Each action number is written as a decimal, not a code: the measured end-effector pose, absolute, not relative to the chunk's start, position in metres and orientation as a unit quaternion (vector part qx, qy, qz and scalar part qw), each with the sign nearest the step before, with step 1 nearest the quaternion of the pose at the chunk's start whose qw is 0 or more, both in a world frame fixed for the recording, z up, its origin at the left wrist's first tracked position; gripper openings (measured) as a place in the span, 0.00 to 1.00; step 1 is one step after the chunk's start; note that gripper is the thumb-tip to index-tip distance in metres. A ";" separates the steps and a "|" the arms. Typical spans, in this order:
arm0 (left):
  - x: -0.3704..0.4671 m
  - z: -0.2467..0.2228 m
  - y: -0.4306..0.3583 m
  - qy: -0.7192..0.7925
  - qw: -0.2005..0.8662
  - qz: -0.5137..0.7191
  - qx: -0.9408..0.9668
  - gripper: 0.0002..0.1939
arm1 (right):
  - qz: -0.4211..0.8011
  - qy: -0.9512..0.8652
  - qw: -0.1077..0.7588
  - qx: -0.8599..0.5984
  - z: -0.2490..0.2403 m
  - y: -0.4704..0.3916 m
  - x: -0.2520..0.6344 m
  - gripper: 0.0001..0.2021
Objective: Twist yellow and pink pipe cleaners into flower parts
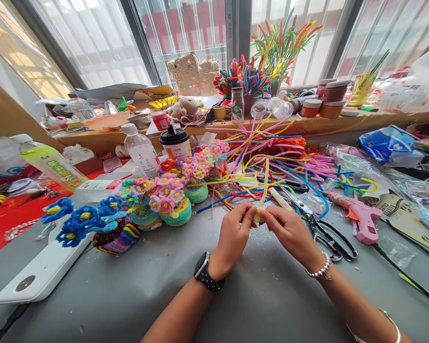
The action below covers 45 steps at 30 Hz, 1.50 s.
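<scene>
- While the left hand (237, 229) and right hand (284, 231) clamp their fingers on a yellow coil (257, 217) above the worktop (139, 290), its tail (266, 178) points toward 12 o'clock.
- Winding looks partly done — that tail is unwound.
- Pink flowers (166, 193), apparently finished, stand at 10 o'clock.

Left of pink glue gun (365, 218): yellow piece (258, 217), partly covered by fingertips of left hand (237, 232) and right hand (286, 232), form unclear to us. Below right of glue gun: black cord (393, 263), cut off by right edge. Above right of glue gun: white plastic bag (427, 81), cut by same edge; we cannot tell contents. Far left of glue gun: black cable (9, 318), lost to us at left edge.
</scene>
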<state>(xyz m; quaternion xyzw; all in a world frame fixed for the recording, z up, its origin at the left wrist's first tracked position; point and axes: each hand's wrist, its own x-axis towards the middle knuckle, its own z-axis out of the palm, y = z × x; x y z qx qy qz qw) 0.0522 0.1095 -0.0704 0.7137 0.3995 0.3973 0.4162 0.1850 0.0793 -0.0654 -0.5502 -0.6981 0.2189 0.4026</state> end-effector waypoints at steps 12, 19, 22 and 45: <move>0.053 -0.069 0.110 0.393 0.425 0.398 0.711 0.13 | 0.182 -0.701 0.381 -0.575 -0.065 0.080 0.189 0.16; 0.053 -0.070 0.111 0.405 0.404 0.402 0.715 0.14 | 0.186 -0.708 0.376 -0.569 -0.064 0.082 0.189 0.15; 0.052 -0.071 0.112 0.408 0.399 0.409 0.712 0.13 | 0.192 -0.707 0.371 -0.571 -0.064 0.082 0.189 0.15; 0.052 -0.073 0.113 0.395 0.391 0.385 0.736 0.13 | 0.224 -0.655 0.402 -0.599 -0.066 0.081 0.190 0.14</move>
